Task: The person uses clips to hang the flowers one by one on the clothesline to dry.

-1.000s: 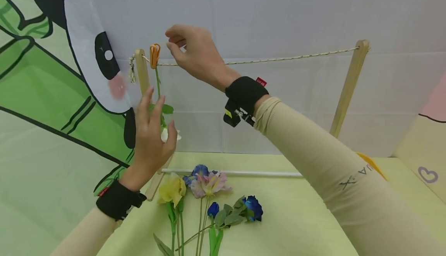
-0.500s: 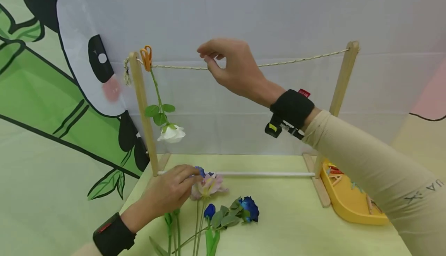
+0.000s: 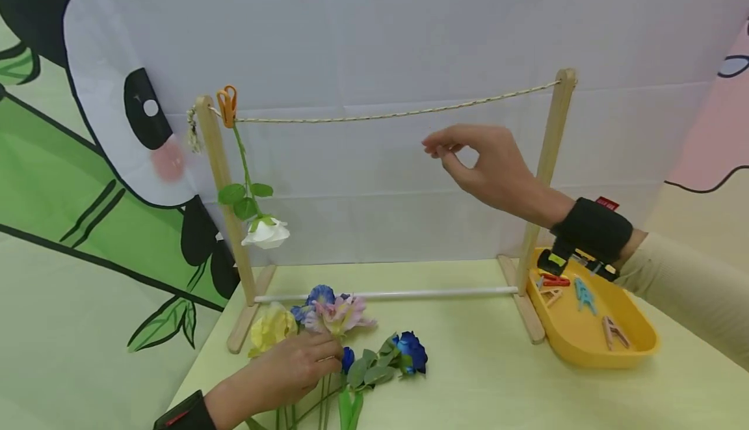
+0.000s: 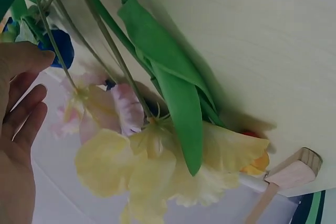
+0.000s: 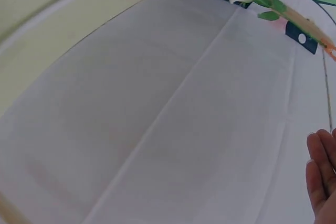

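Observation:
A white rose (image 3: 267, 232) hangs head down, its stem held on the rope (image 3: 351, 118) by an orange clothespin (image 3: 227, 105). My left hand (image 3: 298, 366) reaches over the flowers lying on the table. In the left wrist view, its thumb and fingers (image 4: 32, 114) stand apart beside a blue bud (image 4: 63, 48) and the thin stem of a pink flower (image 4: 97, 106). A yellow flower (image 3: 274, 330) lies beyond that hand. My right hand (image 3: 488, 164) is in the air below the rope, fingers loosely bent, holding nothing.
A yellow tray (image 3: 634, 345) with several clothespins (image 3: 585, 296) stands at the right. Wooden posts (image 3: 552, 137) carry the rope, with a white rod (image 3: 433, 295) between their feet. A blue rose (image 3: 413, 352) and a blue-violet flower (image 3: 316, 300) lie on the table.
My left hand has come down from beside the hanging rose to the flowers on the table. My right hand has moved right and down, away from the clothespin. The head view has shifted right.

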`<state>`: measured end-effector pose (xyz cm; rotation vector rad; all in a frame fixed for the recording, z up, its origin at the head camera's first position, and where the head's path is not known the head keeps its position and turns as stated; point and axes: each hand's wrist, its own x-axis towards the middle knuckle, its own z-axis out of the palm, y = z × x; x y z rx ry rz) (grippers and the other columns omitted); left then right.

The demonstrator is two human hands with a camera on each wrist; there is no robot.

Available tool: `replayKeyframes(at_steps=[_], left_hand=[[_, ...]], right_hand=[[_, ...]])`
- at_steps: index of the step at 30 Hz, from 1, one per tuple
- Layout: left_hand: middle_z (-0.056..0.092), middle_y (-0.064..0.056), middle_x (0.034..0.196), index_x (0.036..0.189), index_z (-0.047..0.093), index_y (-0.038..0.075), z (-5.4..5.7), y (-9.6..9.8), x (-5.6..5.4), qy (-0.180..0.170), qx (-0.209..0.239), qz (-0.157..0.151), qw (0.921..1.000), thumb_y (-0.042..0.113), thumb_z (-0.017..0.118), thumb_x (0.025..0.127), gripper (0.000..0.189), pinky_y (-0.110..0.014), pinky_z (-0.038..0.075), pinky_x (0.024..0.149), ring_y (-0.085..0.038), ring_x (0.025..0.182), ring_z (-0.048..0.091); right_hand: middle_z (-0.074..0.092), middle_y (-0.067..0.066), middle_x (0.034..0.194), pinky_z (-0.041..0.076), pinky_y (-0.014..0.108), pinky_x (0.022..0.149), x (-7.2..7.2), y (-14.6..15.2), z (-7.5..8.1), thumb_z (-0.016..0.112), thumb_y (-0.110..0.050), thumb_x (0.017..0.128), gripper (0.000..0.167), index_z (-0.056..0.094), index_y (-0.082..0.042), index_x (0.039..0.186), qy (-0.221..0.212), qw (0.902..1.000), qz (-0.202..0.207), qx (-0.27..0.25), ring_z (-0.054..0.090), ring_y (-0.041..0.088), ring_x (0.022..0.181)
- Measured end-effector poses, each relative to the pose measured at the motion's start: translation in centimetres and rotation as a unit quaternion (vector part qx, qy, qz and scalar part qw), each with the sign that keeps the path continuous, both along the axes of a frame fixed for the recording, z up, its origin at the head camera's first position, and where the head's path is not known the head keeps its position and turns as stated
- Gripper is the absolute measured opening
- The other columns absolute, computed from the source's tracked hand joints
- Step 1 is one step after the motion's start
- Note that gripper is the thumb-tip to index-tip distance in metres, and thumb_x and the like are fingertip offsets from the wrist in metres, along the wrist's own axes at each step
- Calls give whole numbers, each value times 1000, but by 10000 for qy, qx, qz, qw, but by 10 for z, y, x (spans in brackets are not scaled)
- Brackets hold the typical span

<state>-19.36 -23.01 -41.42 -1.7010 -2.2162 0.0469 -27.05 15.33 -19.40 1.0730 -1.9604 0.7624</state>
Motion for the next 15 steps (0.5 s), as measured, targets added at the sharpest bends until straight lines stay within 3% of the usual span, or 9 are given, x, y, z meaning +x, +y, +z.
replayKeyframes(at_steps=[5, 9, 15], left_hand=[[67, 7, 107, 99, 73, 18, -6, 4, 2, -82, -94, -113, 9999, 4, 79, 86, 20, -23, 53, 86, -8, 99, 60], [65, 11, 101, 93, 73, 20, -11, 5, 4, -81, -231, -169, 9996, 5, 76, 89, 16, -21, 51, 85, -6, 92, 55], [63, 12, 101, 94, 72, 22, -16, 6, 8, -20, -407, 59, 9992, 13, 73, 95, 9, -26, 52, 92, -6, 94, 53]], right_hand=[[76, 1, 100, 46, 18, 74, -2, 44, -29, 64, 6, 94, 26, 77, -10, 111, 57, 9996, -246, 104, 66, 8, 87], [76, -2, 96, 43, 15, 65, 6, 78, -55, 68, 8, 89, 26, 77, -10, 105, 174, 9991, -296, 230, 64, 4, 82], [76, -1, 91, 49, 11, 71, 19, 122, -92, 71, 7, 83, 22, 76, -8, 98, 94, 9963, -572, 640, 66, 6, 81]])
